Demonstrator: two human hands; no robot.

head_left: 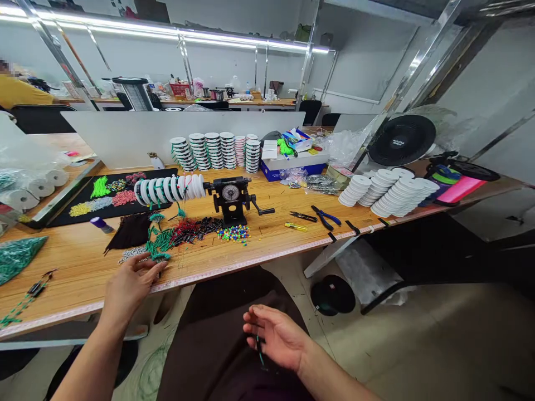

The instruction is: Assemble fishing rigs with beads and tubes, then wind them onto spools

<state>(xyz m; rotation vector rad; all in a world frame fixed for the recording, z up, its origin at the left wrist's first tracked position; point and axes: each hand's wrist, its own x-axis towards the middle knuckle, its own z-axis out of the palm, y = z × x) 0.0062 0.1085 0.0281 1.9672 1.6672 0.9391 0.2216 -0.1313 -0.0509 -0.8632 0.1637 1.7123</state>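
My left hand rests at the near edge of the wooden table, fingers spread and touching a small heap of green beads. My right hand hovers over my lap below the table edge, fingers loosely curled around a thin dark beaded strand. Beyond the left hand stands a black hand-crank winder with several white spools lined up on its shaft. Dark tube beads and a cluster of multicoloured beads lie in front of it.
A black mat with piles of coloured beads lies at the left. Stacks of white spools stand at the back, more spools at the right beside a black fan. Pliers and snips lie right of the winder. A person in yellow sits far left.
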